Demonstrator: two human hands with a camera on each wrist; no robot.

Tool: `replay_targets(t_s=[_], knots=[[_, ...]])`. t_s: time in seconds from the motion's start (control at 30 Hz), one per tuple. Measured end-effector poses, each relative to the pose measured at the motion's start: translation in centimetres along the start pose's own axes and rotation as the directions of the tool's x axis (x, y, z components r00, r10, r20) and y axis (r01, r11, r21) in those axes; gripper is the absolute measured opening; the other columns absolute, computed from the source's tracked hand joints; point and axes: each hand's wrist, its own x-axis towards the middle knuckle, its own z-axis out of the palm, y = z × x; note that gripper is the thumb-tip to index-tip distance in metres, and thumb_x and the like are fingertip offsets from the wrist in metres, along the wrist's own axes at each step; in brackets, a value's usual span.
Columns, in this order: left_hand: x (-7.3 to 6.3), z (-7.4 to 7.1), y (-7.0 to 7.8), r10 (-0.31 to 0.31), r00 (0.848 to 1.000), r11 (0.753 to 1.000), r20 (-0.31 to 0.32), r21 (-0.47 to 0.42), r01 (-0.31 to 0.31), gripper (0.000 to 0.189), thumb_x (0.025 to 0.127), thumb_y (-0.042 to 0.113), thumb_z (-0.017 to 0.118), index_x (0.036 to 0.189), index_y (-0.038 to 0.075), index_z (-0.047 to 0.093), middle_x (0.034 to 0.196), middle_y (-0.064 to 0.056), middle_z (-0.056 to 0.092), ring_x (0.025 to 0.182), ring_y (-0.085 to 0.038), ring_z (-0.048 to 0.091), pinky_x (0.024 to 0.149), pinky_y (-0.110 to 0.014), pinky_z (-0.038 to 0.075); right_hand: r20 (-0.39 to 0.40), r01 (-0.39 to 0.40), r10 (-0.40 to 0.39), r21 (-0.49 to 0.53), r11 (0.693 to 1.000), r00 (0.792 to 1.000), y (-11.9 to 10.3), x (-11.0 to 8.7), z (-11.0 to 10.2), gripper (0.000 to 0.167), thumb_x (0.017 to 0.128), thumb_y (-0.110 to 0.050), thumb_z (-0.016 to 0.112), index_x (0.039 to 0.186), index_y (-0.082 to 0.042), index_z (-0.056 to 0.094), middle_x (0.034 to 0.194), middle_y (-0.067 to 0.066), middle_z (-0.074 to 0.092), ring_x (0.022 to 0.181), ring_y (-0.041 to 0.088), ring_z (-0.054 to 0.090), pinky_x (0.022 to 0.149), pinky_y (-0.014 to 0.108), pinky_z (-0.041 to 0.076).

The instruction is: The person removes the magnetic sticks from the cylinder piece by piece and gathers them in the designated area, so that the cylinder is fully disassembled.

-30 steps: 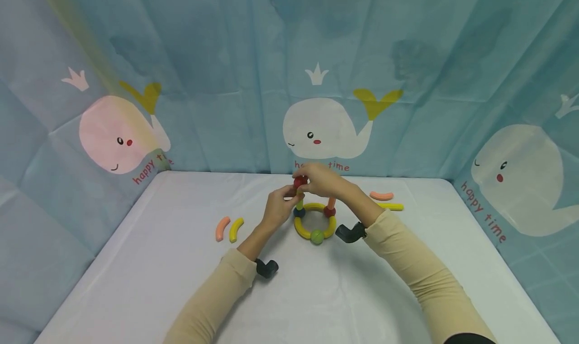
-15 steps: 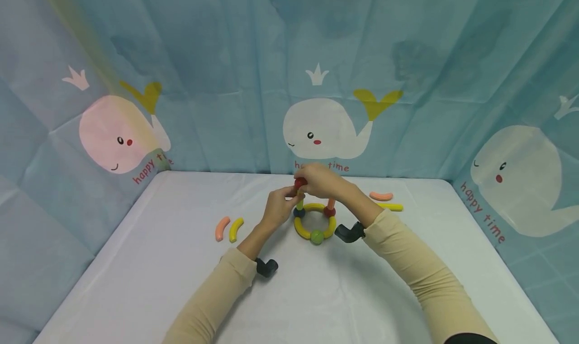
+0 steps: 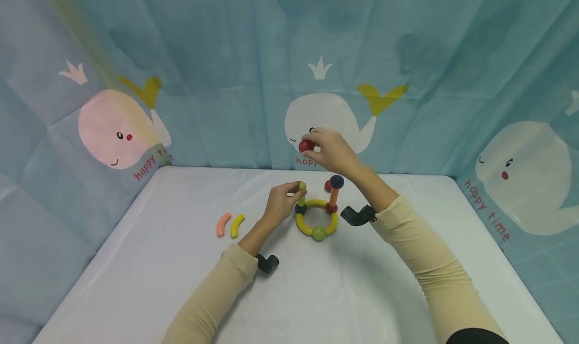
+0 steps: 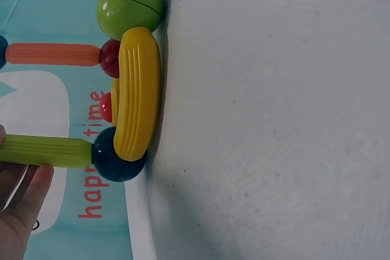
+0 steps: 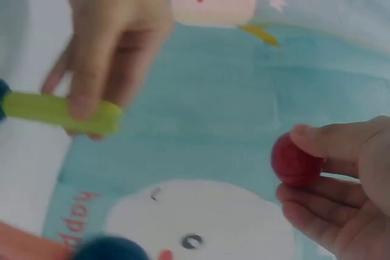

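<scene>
Within the pinching hands (image 3: 279,202) (image 3: 335,152) sit a green rod (image 4: 64,151), left, and red ball (image 5: 292,162), right.

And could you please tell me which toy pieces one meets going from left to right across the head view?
Curved orange piece, curved yellow piece, green stick, green ball, orange stick; I've left out whatever overlaps.

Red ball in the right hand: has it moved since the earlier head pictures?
Yes, upward: the held red ball now overlaps the lower left of the middle printed whale; earlier it was below that whale.
</scene>
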Motion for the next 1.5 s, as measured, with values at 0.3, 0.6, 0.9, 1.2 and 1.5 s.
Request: replay_targets(t_s=[0.3, 0.6, 0.9, 1.2, 1.5], knots=[[0.1, 0.2, 0.0, -0.033, 0.999, 0.999, -0.009, 0.021, 0.033, 0.028, 0.093, 0.021, 0.066, 0.116, 0.005, 0.069, 0.105, -0.010, 0.074, 0.103, -0.023, 0.069, 0.087, -0.032, 0.058, -0.017, -0.154, 0.158, 0.126, 0.980, 0.987, 4.6, -0.9, -2.3, 0.037, 0.087, -0.010, 0.072, 0.121, 0.003, 0.064, 0.112, 0.020, 0.067, 0.099, 0.031, 0.065, 0.089, 0.044, 0.055], [0.0, 0.3, 0.0, -0.055, 0.998, 0.998, -0.008, 0.009, 0.055, 0.029, 0.094, 0.021, 0.066, 0.117, 0.005, 0.068, 0.106, -0.009, 0.074, 0.105, -0.023, 0.069, 0.091, -0.034, 0.057, 0.098, -0.374, 0.362, 0.177, 0.910, 0.927, 11.0, -3.3, 1.0, 0.041, 0.091, -0.013, 0.068, 0.127, 0.004, 0.060, 0.114, 0.022, 0.066, 0.103, 0.034, 0.062, 0.086, 0.045, 0.055], [0.1, 0.5, 0.1, -0.056, 0.998, 0.998, -0.027, 0.000, 0.056, 0.030, 0.093, 0.021, 0.067, 0.117, 0.005, 0.069, 0.104, -0.009, 0.075, 0.102, -0.023, 0.069, 0.091, -0.037, 0.056, 0.164, -0.461, 0.433, 0.224, 0.859, 0.886, 15.0, -5.8, 6.6, 0.041, 0.089, -0.011, 0.069, 0.126, 0.005, 0.061, 0.116, 0.025, 0.067, 0.103, 0.036, 0.064, 0.084, 0.043, 0.056], [0.1, 0.8, 0.1, -0.056, 0.998, 0.998, -0.022, 0.011, 0.056, 0.031, 0.093, 0.022, 0.067, 0.118, 0.005, 0.069, 0.102, -0.008, 0.075, 0.102, -0.022, 0.069, 0.091, -0.034, 0.056, 0.223, -0.516, 0.468, 0.272, 0.812, 0.855, 16.5, -7.2, 9.9, 0.037, 0.088, -0.011, 0.068, 0.121, 0.004, 0.065, 0.116, 0.023, 0.067, 0.104, 0.035, 0.063, 0.085, 0.041, 0.055], [0.1, 0.7, 0.0, -0.080, 0.996, 0.997, -0.033, 0.007, 0.080, 0.031, 0.093, 0.022, 0.067, 0.118, 0.005, 0.069, 0.103, -0.008, 0.075, 0.102, -0.022, 0.069, 0.094, -0.036, 0.055, 0.251, -0.532, 0.477, 0.245, 0.810, 0.842, 16.2, -7.1, 11.0, 0.037, 0.085, -0.014, 0.072, 0.118, 0.002, 0.067, 0.112, 0.021, 0.067, 0.100, 0.031, 0.062, 0.084, 0.038, 0.054]])
